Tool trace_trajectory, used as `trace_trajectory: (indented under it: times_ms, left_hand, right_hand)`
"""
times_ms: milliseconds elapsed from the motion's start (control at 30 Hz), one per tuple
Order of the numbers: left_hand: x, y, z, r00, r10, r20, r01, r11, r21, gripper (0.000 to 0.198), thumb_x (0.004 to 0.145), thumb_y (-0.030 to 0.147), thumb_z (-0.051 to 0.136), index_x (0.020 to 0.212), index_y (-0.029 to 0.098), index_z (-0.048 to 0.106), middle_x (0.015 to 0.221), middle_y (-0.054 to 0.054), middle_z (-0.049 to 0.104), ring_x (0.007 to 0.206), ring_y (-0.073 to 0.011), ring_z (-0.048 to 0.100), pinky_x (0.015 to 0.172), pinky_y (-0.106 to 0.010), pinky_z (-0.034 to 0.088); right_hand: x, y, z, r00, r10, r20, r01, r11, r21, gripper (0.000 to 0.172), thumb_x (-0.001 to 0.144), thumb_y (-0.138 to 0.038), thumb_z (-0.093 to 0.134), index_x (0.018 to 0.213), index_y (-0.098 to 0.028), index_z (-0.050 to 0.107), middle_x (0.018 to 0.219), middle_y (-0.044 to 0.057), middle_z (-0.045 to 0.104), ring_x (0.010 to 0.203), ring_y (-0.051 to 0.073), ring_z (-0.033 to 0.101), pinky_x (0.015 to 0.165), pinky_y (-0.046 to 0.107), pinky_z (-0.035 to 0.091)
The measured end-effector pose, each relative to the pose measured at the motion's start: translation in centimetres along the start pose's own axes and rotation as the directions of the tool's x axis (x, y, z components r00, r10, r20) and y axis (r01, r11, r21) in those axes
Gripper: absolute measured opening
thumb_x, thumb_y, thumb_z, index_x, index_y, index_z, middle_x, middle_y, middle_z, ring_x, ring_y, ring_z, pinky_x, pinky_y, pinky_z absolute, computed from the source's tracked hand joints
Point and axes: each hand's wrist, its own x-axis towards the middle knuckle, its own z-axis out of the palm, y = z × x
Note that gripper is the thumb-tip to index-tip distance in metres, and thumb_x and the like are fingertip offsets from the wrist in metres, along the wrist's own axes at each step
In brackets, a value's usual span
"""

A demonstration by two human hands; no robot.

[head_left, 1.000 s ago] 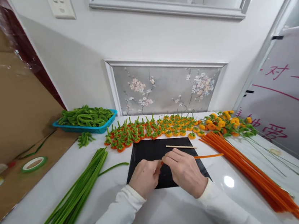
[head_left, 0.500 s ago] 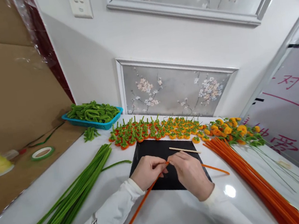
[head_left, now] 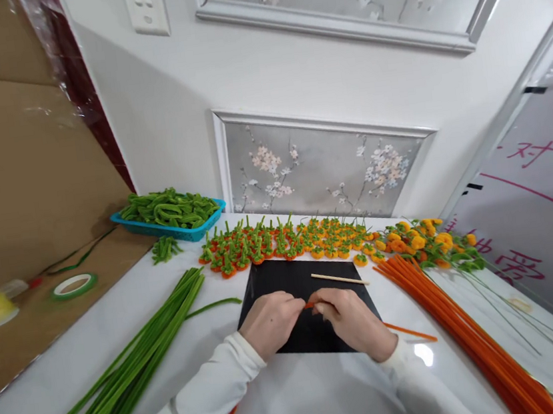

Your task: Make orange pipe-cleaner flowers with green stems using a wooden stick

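Note:
My left hand and my right hand pinch an orange fuzzy stem between them, over a black mat. One end of the stem sticks out to the right past my right hand; an orange length also shows below my left sleeve. On the mat, beyond my hands, lies a thin wooden stick. To the right is a bundle of orange stems, and to the left a bundle of green stems, with one green stem apart from it.
A blue tray of bent green pieces stands at the back left. Rows of small orange and green pieces line the wall side. Yellow-orange flowers lie at the back right. A green tape roll sits at the left.
Both hands have rolled over at the stem, with the left fingers now hidden beneath the hand. The stem's right end has shifted slightly right and down.

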Motion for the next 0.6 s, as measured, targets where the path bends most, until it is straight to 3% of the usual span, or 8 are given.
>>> trace_trajectory:
  times_ms: [100,267,367,500,600]
  left_hand:
    - [0.0,-0.1,0.0,0.999,-0.039,-0.007,0.039,0.999,-0.025,0.024,0.089,0.013,0.042,0.076,0.017,0.061,0.069,-0.003,0.062,0.067,-0.0158,0.059,0.059,-0.024,0.04]
    - [0.0,0.2,0.1,0.999,-0.036,0.031,0.038,0.998,-0.055,0.023,0.088,0.012,0.042,0.076,0.017,0.062,0.071,-0.003,0.063,0.07,-0.0167,0.059,0.061,-0.025,0.041]
    - [0.0,0.2,0.2,0.995,-0.085,0.056,0.092,0.987,-0.133,0.023,0.087,0.013,0.042,0.083,0.018,0.064,0.076,-0.003,0.065,0.074,-0.0167,0.061,0.065,-0.025,0.041]
    - [-0.1,-0.6,0.2,0.962,-0.225,0.157,0.247,0.959,-0.141,0.023,0.086,0.017,0.046,0.082,0.022,0.068,0.079,-0.002,0.069,0.078,-0.018,0.064,0.067,-0.025,0.042]
    - [-0.2,-1.6,0.2,0.932,-0.323,0.162,0.34,0.936,-0.088,0.023,0.085,0.018,0.047,0.082,0.023,0.07,0.083,-0.004,0.07,0.08,-0.0211,0.065,0.067,-0.027,0.041]
  right_hand:
    - [0.1,0.3,-0.1,1.0,-0.023,-0.015,0.023,1.0,-0.001,0.028,0.09,-0.017,0.038,0.108,-0.022,0.059,0.093,0.003,0.068,0.074,0.015,0.063,0.07,0.024,0.044]
    - [0.1,-0.6,0.6,0.998,-0.056,0.001,0.055,0.972,-0.226,0.022,0.091,-0.02,0.042,0.081,-0.021,0.063,0.08,0.003,0.068,0.075,0.017,0.064,0.064,0.023,0.039]
    - [0.0,-0.7,0.6,0.998,-0.048,-0.034,0.032,0.928,-0.371,0.022,0.089,-0.015,0.043,0.076,-0.021,0.061,0.074,0.002,0.066,0.069,0.015,0.062,0.057,0.022,0.033]
    - [-0.1,0.2,-0.4,0.988,0.062,-0.141,-0.123,0.87,-0.477,0.02,0.085,-0.013,0.046,0.079,-0.022,0.062,0.075,0.001,0.067,0.069,0.015,0.063,0.053,0.023,0.029]
    - [-0.2,1.6,-2.0,0.958,0.197,-0.209,-0.281,0.793,-0.541,0.021,0.083,-0.013,0.047,0.084,-0.024,0.065,0.078,0.002,0.069,0.069,0.016,0.063,0.051,0.024,0.027]
